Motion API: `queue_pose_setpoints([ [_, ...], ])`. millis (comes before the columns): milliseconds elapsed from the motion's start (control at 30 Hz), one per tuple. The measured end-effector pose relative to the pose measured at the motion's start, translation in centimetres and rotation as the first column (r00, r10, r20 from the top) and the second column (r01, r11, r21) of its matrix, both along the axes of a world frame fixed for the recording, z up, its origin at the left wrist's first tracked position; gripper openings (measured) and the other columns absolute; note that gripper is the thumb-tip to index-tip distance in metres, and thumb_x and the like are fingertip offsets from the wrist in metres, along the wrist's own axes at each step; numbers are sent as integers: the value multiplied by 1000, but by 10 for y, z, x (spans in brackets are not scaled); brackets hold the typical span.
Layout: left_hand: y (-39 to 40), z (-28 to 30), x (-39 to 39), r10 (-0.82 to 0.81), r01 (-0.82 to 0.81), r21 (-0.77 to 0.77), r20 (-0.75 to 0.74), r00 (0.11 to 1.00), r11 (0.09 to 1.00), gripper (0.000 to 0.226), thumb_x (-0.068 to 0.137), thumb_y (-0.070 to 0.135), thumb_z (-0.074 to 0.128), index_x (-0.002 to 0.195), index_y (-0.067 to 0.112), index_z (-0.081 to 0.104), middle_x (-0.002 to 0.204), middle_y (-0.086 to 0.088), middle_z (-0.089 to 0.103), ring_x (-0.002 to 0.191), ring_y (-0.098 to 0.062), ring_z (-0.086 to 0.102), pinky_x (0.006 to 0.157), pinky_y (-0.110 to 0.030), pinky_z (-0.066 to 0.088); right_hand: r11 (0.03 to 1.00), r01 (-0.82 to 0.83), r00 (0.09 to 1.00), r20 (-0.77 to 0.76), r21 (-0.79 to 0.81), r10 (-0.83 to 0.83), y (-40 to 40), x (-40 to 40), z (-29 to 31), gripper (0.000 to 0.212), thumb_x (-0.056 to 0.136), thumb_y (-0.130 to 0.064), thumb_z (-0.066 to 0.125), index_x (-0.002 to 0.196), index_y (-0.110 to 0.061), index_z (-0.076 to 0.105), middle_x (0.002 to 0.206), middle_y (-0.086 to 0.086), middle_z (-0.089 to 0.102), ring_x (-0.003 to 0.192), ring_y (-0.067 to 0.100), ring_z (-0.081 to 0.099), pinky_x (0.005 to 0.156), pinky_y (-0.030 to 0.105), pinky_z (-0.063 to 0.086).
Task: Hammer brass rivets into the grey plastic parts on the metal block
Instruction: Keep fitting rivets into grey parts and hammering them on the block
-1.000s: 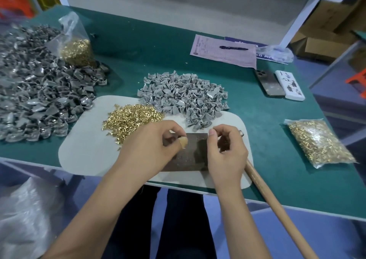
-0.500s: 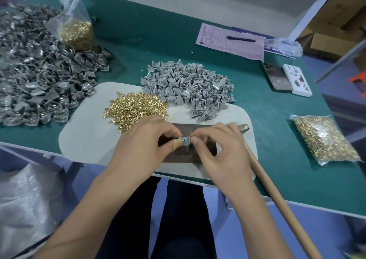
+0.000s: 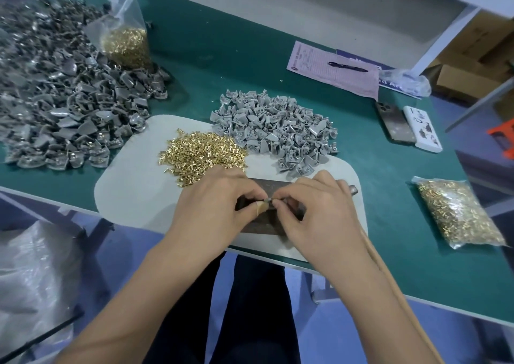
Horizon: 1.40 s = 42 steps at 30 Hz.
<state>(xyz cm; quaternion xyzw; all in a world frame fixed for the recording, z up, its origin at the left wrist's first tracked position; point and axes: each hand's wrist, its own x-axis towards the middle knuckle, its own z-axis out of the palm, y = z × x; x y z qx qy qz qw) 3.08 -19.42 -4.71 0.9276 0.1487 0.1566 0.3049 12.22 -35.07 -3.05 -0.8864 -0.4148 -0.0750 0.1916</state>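
Rivet being seated by hand, before hammering.
Left hand (image 3: 211,210) and right hand (image 3: 319,210) pinch one small grey plastic part (image 3: 269,200) over the dark metal block (image 3: 264,226), near the pale mat's (image 3: 133,196) front edge, presumably steadying it; the rivet itself is indiscernible.

No legible text anywhere.

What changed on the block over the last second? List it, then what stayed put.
The right hand moved left to meet the left hand; both now pinch a small grey part over the metal block. The rivet pile, loose grey parts and hammer handle lie where they were.
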Motion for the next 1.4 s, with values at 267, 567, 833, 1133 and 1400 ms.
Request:
queue_pose_setpoints([
  [267, 0, -2, -1, 4, -4, 23, 13, 1000, 1000, 9, 85, 41, 71, 93, 43, 73, 86, 16, 61, 93, -10, 48, 69, -38, 49, 996, -69, 995, -71, -58, 65, 5, 2, 9, 9, 83, -20, 76, 80, -29, 75, 65, -16, 48, 78, 18, 48, 73, 38, 39],
  [567, 2, -3, 0, -3, 3, 28, 10, 1000, 1000, 7, 85, 41, 72, 91, 43, 72, 85, 17, 60, 92, -10, 48, 66, -37, 49, 993, -25, 999, -38, -112, 20, 10, -3, 12, 10, 85, -22, 72, 79, -28, 77, 66, -15, 45, 79, 21, 50, 69, 33, 38],
  [833, 1, -5, 1, -5, 5, 16, 28, 1000, 1000, 6, 83, 40, 74, 89, 41, 74, 82, 16, 60, 89, -10, 48, 65, -36, 49, 983, -35, 997, 56, -182, 46, 12, -5, 17, 13, 90, -27, 67, 81, -27, 77, 70, -8, 58, 81, 17, 39, 70, 31, 26],
  [1133, -1, -4, 1, 12, -9, -59, 46, 999, 998, 3, 84, 42, 73, 87, 41, 73, 80, 15, 58, 91, -8, 48, 67, -36, 49, 996, 73, 988, -132, -43, -78, 1, 0, 3, 10, 88, -37, 71, 92, -46, 76, 65, -13, 61, 81, 14, 52, 62, 37, 49],
  [1400, -3, -4, 1, 28, -27, -29, 35, 999, 999, 6, 85, 43, 73, 88, 39, 75, 80, 15, 58, 90, -7, 46, 65, -31, 45, 962, 149, 945, -319, 230, -70, -19, 12, -8, 9, 91, -34, 73, 99, -32, 76, 72, -10, 64, 70, 8, 57, 65, 31, 47],
])
